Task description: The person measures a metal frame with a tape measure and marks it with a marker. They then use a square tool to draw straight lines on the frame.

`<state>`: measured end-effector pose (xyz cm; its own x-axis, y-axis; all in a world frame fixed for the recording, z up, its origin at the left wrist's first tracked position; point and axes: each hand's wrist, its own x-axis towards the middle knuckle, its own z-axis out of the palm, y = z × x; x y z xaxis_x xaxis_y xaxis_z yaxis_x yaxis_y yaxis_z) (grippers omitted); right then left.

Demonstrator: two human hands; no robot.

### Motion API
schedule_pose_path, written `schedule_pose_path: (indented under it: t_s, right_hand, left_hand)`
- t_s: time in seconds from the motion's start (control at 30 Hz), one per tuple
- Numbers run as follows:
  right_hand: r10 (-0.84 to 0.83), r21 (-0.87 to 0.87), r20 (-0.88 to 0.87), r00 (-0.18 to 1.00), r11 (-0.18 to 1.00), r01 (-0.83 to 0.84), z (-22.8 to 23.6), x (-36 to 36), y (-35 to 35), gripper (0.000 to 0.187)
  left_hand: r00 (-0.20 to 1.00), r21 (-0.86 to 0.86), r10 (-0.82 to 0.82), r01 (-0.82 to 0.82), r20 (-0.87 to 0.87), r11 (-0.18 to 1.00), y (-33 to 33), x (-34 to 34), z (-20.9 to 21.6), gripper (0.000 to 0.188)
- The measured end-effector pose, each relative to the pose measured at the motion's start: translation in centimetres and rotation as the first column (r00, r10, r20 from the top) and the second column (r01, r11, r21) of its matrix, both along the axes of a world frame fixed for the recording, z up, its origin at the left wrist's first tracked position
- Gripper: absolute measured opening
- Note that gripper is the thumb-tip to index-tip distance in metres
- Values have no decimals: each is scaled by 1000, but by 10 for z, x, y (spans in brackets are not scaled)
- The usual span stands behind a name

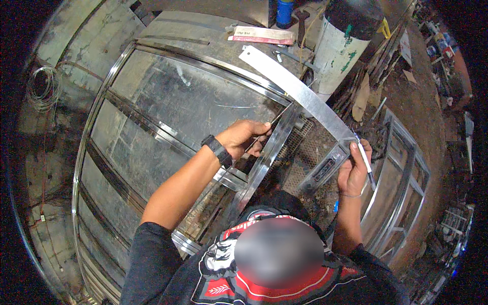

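Observation:
My right hand [354,170] is closed around the corner of a try square, with a white pen [364,156] also held in its fingers. The square's long silvery blade [300,91] reaches up and left, its tip beyond the far rail of a metal frame. Its dark grey stock [325,166] points down and left. My left hand [248,138], with a black watch on the wrist, is pinched at the frame's right end rail [272,147]. A thin dark edge shows at those fingers; I cannot make out whether it is a separate piece. The shiny frame [147,124] with several crossbars lies on a worn, dark tabletop [188,84].
Beyond the frame lie a red-and-white box [262,35], a blue can [284,13] and a wrench [301,23]. A white cylinder [338,56] with a dark top stands at the far right. Another metal frame [399,178] is at right. Coiled wire [42,89] hangs at left.

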<state>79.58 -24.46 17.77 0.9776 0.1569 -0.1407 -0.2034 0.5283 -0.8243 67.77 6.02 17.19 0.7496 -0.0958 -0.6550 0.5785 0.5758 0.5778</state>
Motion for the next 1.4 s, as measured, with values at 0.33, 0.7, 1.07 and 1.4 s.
schedule_pose_path:
  t_s: [0.33,0.7,1.07,1.4]
  right_hand:
    - [8,43,108,994,999,-12,31,20,5,31]
    - [247,-130,55,968,963,-238,-13,28,91,36]
    - [589,-207,-51,806,783,-586,-86,-32,223,32]
    - [656,-363,-9,755,701,-614,-159,-58,220,22]
  left_hand:
    - [958,-117,110,-81,264,990,37,13,-12,26]
    - [901,625,376,-425,218,655,68,-12,-197,25]
    - [594,-179,752,-738,284,651,10,-98,-128,62]
    - [866,884,416,-400,277,244,29,-137,-94,66]
